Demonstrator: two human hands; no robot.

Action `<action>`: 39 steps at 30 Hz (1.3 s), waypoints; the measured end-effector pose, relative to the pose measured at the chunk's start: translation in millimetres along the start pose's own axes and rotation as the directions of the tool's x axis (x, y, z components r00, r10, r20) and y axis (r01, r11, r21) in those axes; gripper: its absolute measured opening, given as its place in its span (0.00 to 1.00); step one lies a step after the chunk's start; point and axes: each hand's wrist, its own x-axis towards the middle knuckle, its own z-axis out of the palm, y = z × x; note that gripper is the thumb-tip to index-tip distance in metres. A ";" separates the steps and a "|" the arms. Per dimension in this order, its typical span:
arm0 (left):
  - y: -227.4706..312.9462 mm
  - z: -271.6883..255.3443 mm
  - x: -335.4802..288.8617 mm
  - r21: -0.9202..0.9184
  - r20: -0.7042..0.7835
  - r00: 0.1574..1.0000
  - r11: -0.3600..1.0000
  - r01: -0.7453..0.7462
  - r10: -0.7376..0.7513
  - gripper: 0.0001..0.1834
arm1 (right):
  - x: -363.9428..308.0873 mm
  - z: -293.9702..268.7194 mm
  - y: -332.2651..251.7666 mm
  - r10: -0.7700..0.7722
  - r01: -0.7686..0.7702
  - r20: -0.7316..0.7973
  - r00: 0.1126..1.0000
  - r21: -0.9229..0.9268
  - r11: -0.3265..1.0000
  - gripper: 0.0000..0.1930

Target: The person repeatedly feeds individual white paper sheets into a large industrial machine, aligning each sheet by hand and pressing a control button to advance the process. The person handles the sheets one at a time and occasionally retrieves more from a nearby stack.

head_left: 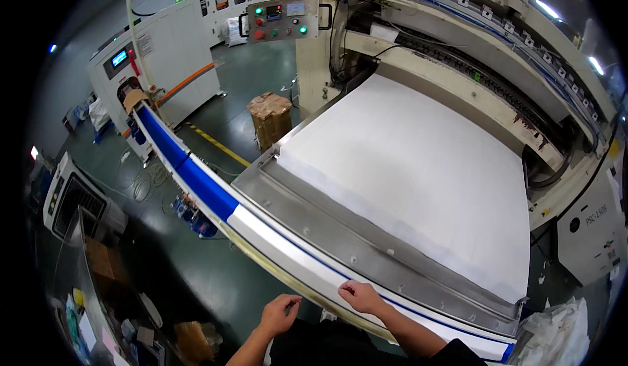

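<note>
My left hand [281, 312] is loosely closed, fingers curled toward the thumb, at the near edge of a narrow conveyor. Nothing shows between its fingers. To its right, my right hand [361, 296] is curled over a long white strip [281, 248] that lies along the blue conveyor belt [206, 186]. I see nothing held in it, though its palm is turned away. Beyond the conveyor runs a grey metal ledge [327, 235]. Behind that ledge a wide white sheet [412, 170] lies flat, reaching back into a large cream machine [451, 78].
A control panel [284, 19] with lit buttons hangs at the back. A wrapped brown bundle [270, 119] stands on the floor beyond the conveyor. White cabinets [163, 65] are at the far left, a cluttered bench [98, 294] at the near left. Crumpled white plastic [556, 333] lies at the right.
</note>
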 end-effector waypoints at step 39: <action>84.2 -236.1 901.3 0.749 -0.461 0.687 0.661 -0.038 0.562 0.13 | 173.8 -0.3 -39.6 0.468 -0.436 -0.190 0.863 0.188 0.880 0.15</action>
